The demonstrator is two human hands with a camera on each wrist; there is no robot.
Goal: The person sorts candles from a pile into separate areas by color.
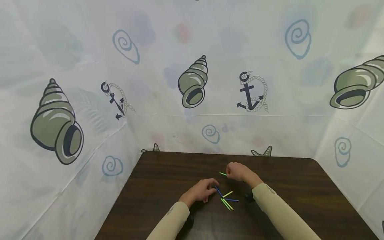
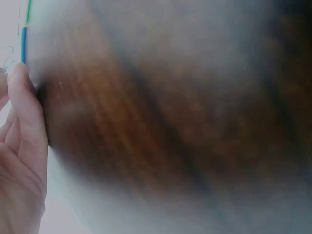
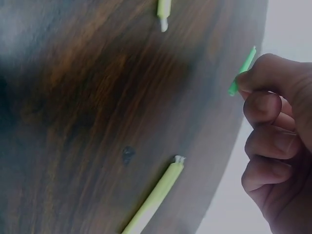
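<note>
My right hand (image 1: 238, 171) pinches a thin green candle (image 3: 246, 63) between thumb and forefinger, its other fingers curled, over the far part of the table. My left hand (image 1: 201, 190) is lower and to the left, its thumb and forefinger at the outer end of a blue candle (image 1: 219, 191), which they appear to pinch. That candle's other end meets a fan of candles: a yellow candle (image 1: 228, 193), a second blue candle (image 1: 232, 200), and a yellow one (image 1: 229, 205) beside a green one (image 1: 225, 204). White wicks show in the right wrist view.
The dark wooden table (image 1: 168, 166) has a rounded far right corner. A pale cloth (image 1: 156, 93) printed with shells and anchors hangs behind and at both sides. Dark wrist devices (image 1: 249, 197) sit under the light sleeves (image 1: 282, 210).
</note>
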